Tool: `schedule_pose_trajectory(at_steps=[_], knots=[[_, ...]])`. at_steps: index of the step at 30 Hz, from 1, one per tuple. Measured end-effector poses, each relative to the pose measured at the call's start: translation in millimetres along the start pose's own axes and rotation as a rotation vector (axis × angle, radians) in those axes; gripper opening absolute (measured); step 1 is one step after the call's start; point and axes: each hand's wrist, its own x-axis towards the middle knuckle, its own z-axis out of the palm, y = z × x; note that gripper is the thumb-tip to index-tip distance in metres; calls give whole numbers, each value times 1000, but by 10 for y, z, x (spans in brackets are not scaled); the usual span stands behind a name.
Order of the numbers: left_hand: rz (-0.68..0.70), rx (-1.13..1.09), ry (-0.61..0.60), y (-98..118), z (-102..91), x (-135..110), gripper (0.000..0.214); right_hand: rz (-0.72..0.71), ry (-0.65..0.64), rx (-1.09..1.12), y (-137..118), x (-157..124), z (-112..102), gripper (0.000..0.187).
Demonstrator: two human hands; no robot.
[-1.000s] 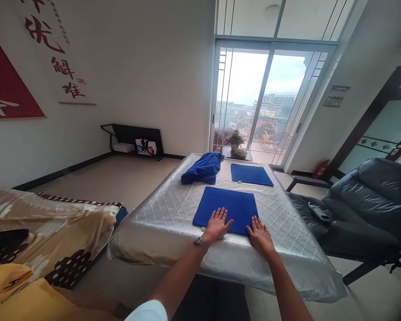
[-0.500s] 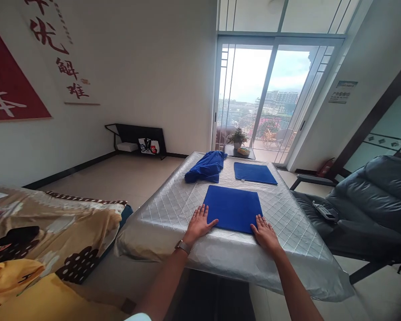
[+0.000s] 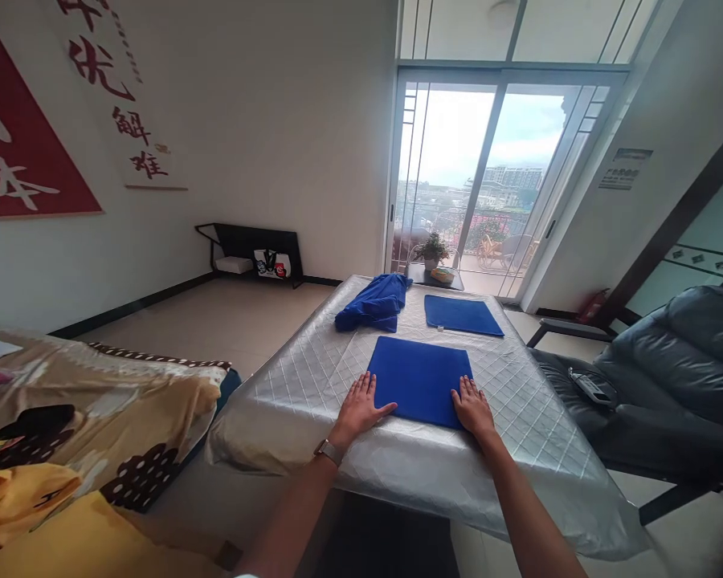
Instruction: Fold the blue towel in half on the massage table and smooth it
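Observation:
A flat blue folded cloth (image 3: 420, 377) lies near the front of a table with a silver quilted cover (image 3: 313, 385). My left hand (image 3: 361, 408) rests flat at its left edge, fingers spread and thumb on the near left corner. At the right edge lies my right hand (image 3: 473, 403), palm down with fingers stretched out. Neither hand grips anything. Behind, to the right, is a second flat blue cloth (image 3: 463, 315) with a small white tag. A crumpled blue cloth (image 3: 373, 303) sits at the far left of the table.
A dark padded armchair (image 3: 675, 385) stands close on the right with a grey device (image 3: 594, 388) on its seat. At left is a bed with a brown patterned blanket (image 3: 174, 393). A potted plant (image 3: 432, 249) stands beyond the table, before the sliding glass door (image 3: 446, 168).
My right hand has moved slightly up along the cloth's right edge. My left hand stays at the left edge. The whole view has shifted a little.

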Motion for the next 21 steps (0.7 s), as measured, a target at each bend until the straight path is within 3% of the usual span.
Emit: schedule_pose_trajectory(at_steps=[4,7,10,15,17,19,21], knots=[[-4,47,87,0,25,4,106,-6,25,-11,26,-10,94,68],[27,79,163,117,77,48,95,-3,36,2,24,-9,103,67],[155,64,159,468,175,163,87,-4,37,10,12,-12,87,67],[450,-5,101,1376,417,475,75,-20,22,-36,38,-41,67,64],[513,-20,89,1642,505,583,71,-43,14,-63,65,-49,75,61],[507,-32,71,1754,562,654,71,-53,14,-65,82,-48,87,61],[460,-46,49,1695,572,689,73,-46,19,-49,80,-40,94,61]])
